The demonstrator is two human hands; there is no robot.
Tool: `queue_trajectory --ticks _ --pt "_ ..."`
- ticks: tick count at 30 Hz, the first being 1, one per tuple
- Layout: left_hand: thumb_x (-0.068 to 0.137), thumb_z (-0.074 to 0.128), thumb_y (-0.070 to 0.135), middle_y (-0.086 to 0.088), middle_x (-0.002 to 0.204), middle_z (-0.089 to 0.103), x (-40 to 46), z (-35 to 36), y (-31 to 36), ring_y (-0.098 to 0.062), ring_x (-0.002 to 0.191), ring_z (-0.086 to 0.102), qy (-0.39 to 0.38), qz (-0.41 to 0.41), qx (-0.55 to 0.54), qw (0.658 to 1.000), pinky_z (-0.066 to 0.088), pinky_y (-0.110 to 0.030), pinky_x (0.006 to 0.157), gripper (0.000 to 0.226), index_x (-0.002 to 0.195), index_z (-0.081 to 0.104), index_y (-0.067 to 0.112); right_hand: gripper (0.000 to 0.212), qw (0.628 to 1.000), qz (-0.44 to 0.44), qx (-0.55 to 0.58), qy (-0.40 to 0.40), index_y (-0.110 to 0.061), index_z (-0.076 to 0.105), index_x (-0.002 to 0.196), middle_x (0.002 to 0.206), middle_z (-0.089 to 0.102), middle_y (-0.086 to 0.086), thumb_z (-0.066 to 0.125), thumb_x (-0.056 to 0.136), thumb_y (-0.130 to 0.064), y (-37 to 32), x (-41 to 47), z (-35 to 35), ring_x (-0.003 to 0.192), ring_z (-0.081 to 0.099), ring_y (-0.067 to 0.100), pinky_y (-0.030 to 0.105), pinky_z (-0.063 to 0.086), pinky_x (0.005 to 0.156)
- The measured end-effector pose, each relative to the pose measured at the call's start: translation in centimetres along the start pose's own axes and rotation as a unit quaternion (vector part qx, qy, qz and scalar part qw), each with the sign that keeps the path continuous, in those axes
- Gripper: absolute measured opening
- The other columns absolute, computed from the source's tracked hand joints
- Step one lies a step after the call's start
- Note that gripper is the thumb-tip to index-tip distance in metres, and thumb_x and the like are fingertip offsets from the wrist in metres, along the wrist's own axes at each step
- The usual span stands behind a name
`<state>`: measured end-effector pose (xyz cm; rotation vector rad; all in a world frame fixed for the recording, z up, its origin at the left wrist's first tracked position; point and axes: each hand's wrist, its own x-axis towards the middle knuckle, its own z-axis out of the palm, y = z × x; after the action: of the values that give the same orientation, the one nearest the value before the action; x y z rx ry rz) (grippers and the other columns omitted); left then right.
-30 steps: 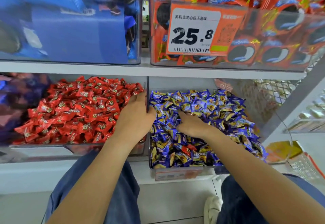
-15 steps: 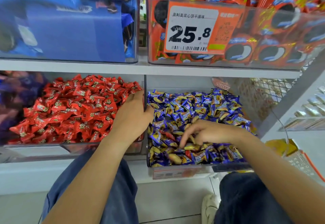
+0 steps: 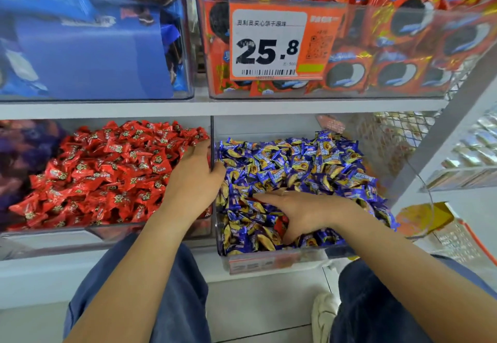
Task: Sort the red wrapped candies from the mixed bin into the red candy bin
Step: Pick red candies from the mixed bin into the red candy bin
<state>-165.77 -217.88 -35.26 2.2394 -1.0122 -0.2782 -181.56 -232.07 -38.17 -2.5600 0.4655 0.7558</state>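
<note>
The red candy bin (image 3: 48, 239) on the lower shelf is heaped with red wrapped candies (image 3: 113, 170). To its right stands the mixed bin (image 3: 309, 258), full of blue-and-yellow wrapped candies (image 3: 295, 162). My left hand (image 3: 193, 181) holds the clear wall between the two bins, fingers on the red side and thumb on the blue side. My right hand (image 3: 304, 208) lies in the front half of the mixed bin, its index finger stretched left and its thumb dipped down into the pile. A red candy (image 3: 279, 225) shows between that thumb and finger, partly buried.
Above, a shelf board (image 3: 242, 107) carries a bin of blue cookie packs (image 3: 94, 46) and a bin of red ones (image 3: 390, 55) with an orange 25.8 price tag (image 3: 271, 44). A grey upright (image 3: 441, 138) and wire mesh close the right side. My knees are below.
My right hand drew back from the middle of the mixed bin toward its front and spread its fingers over the pile. My left hand stayed on the dividing wall.
</note>
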Motion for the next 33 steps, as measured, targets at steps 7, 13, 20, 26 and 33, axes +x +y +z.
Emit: queue_trajectory --ticks 7,13,20,26,33 --pt "0.093 0.05 0.022 -0.01 0.14 0.043 0.2 0.2 -0.2 -0.03 0.12 0.05 0.004 0.0 0.0 1.0 0.042 -0.037 0.095 0.052 0.144 0.036 0.017 0.103 0.994 0.022 -0.082 0.063 -0.037 -0.003 0.149 0.157 0.011 0.008 0.064 0.077 -0.004 -2.9 4.2 0.3 0.137 0.028 0.035 0.042 0.044 0.096" --pt "0.092 0.051 0.02 -0.011 0.14 0.044 0.4 0.3 -0.1 -0.031 0.119 0.05 0.002 -0.004 0.012 1.0 0.042 -0.037 0.092 0.054 0.143 0.036 0.017 0.078 0.996 -0.021 -0.043 0.074 -0.022 0.027 0.146 0.084 0.055 0.008 0.06 0.078 -0.001 -3.4 5.2 0.1 0.079 0.056 0.025 0.032 0.045 0.06" --pt "0.092 0.052 0.02 -0.009 0.142 0.043 0.3 0.2 -0.2 -0.029 0.12 0.049 -0.01 0.003 0.0 1.0 0.041 -0.034 0.091 0.054 0.143 0.037 0.018 0.03 0.934 -0.079 0.328 0.117 -0.033 0.066 0.091 0.088 0.063 -0.02 0.072 0.078 -0.007 -0.9 0.9 -1.5 0.079 0.061 0.01 0.016 0.044 0.073" --pt "0.091 0.053 0.021 -0.009 0.14 0.046 0.6 0.4 -0.7 -0.031 0.118 0.051 -0.01 0.008 0.0 1.0 0.042 -0.037 0.095 0.054 0.142 0.039 0.018 0.032 0.958 0.003 0.253 0.138 -0.029 0.065 0.106 0.113 0.064 -0.003 0.074 0.079 -0.014 4.7 -3.0 -1.6 0.105 0.059 0.012 0.023 0.044 0.09" --pt "0.085 0.063 0.012 -0.012 0.133 0.049 -0.8 -0.3 0.2 -0.028 0.121 0.045 0.128 0.104 0.06 0.984 0.03 -0.029 0.103 0.05 0.134 0.05 0.011 0.029 0.927 0.063 0.163 0.333 -0.033 0.06 0.113 0.116 0.065 -0.008 0.068 0.085 -0.031 7.0 -4.9 -1.0 0.106 0.061 0.013 0.037 0.046 0.094"
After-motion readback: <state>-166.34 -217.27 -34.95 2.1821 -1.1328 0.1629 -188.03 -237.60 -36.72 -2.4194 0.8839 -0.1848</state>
